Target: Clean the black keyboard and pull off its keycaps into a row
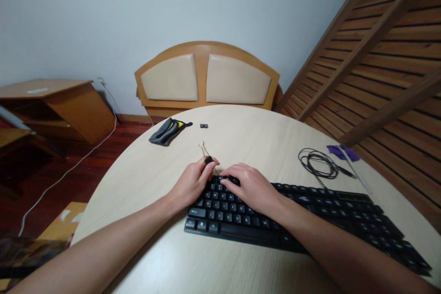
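Note:
A black keyboard [237,228] lies at a slant across the round table [151,243]. My left hand [193,183] is closed around a wire keycap puller [208,160] with a black handle, beside the keyboard's back left corner. Two wire prongs stick out from the handle toward the far side, and a thin wire reaches down to the top row of keys. My right hand [250,186] rests on the upper left keys, its fingers and thumb curled over the top rows. Whether it pinches a single key is hidden. Two loose black keycaps [204,126] sit together farther back.
A grey, black and yellow folded pouch [168,131] lies at the back left. On the right are a coiled black cable [319,164], a purple cloth [344,152] and a thin white stick [356,170]. A padded wooden headboard [203,78] stands behind the table, and a slatted wooden screen [375,55] leans at right.

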`<state>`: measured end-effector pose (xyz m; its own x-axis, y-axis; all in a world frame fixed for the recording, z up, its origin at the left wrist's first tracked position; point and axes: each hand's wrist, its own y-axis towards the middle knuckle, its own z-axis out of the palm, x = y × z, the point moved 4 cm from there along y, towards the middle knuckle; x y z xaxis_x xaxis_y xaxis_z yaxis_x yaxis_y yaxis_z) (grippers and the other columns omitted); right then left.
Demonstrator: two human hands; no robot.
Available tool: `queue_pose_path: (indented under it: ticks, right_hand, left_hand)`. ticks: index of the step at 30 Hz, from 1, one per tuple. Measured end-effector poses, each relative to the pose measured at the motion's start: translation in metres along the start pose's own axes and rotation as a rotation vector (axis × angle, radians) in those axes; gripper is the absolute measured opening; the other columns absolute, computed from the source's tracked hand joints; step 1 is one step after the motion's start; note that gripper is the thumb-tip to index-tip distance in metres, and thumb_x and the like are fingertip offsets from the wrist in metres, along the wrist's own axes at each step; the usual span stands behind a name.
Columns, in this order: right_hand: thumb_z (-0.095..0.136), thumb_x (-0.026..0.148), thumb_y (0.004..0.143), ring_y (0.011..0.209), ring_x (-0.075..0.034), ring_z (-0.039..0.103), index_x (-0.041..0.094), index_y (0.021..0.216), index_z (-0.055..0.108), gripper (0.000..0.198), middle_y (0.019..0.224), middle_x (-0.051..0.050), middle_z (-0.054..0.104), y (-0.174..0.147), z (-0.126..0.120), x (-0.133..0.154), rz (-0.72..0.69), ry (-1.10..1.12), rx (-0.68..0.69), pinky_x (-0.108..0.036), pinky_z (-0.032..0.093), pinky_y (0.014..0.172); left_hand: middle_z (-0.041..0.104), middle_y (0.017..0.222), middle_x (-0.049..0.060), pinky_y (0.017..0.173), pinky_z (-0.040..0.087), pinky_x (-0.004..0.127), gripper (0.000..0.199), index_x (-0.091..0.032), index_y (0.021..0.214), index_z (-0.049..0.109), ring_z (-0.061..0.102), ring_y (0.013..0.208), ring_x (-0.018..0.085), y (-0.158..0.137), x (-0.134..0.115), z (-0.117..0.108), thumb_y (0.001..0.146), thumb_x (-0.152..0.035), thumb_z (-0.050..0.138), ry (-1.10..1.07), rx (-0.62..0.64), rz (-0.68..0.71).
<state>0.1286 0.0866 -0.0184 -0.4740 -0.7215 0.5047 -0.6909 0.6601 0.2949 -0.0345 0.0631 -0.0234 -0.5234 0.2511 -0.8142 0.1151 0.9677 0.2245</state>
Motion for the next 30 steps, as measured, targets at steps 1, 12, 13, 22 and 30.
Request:
queue_pose_path:
  ticks: [1,12,13,22,30]
  right_hand:
    - [0.062,0.025,0.093,0.098,-0.021,0.066,0.022,0.103,0.073,0.015,0.101,-0.005,0.074,0.0,0.0,0.0,0.0,-0.002,-0.001,-0.037,0.05,0.09]
    - [0.064,0.025,0.092,0.097,-0.021,0.066,0.02,0.102,0.073,0.015,0.1,-0.005,0.075,0.001,0.0,0.0,0.008,0.005,-0.006,-0.036,0.05,0.09]
    - [0.064,0.025,0.092,0.097,-0.021,0.066,0.02,0.102,0.073,0.015,0.1,-0.005,0.075,0.001,0.0,0.0,0.008,0.003,-0.004,-0.036,0.05,0.09]
    - [0.065,0.025,0.091,0.098,-0.021,0.066,0.02,0.101,0.073,0.014,0.101,-0.005,0.075,0.001,0.0,0.0,0.014,-0.008,-0.009,-0.035,0.049,0.09]
    - [0.064,0.024,0.092,0.097,-0.021,0.066,0.019,0.101,0.072,0.014,0.1,-0.005,0.075,0.001,0.001,-0.001,0.009,-0.015,-0.005,-0.036,0.05,0.09]
  left_hand:
    - [0.054,0.065,-0.003,0.064,0.041,0.027,0.03,-0.018,0.104,0.06,0.056,0.064,0.017,0.0,0.0,0.0,0.1,-0.038,0.038,-0.006,0.004,0.002]
    - [0.058,0.067,-0.003,0.066,0.041,0.028,0.023,-0.019,0.093,0.054,0.055,0.063,0.016,0.0,0.005,-0.001,0.099,-0.038,0.042,-0.009,-0.038,-0.029]
    - [0.058,0.068,-0.003,0.066,0.041,0.028,0.023,-0.019,0.094,0.053,0.055,0.063,0.016,0.0,0.005,-0.001,0.099,-0.039,0.042,-0.008,-0.036,-0.03]
    - [0.054,0.065,-0.003,0.065,0.04,0.028,0.028,-0.018,0.093,0.056,0.054,0.063,0.016,0.0,0.002,-0.001,0.1,-0.038,0.037,-0.012,-0.002,-0.018]
    - [0.05,0.066,-0.004,0.067,0.041,0.028,0.031,-0.018,0.1,0.055,0.052,0.065,0.016,-0.003,0.011,0.003,0.101,-0.041,0.034,-0.144,-0.002,-0.03]
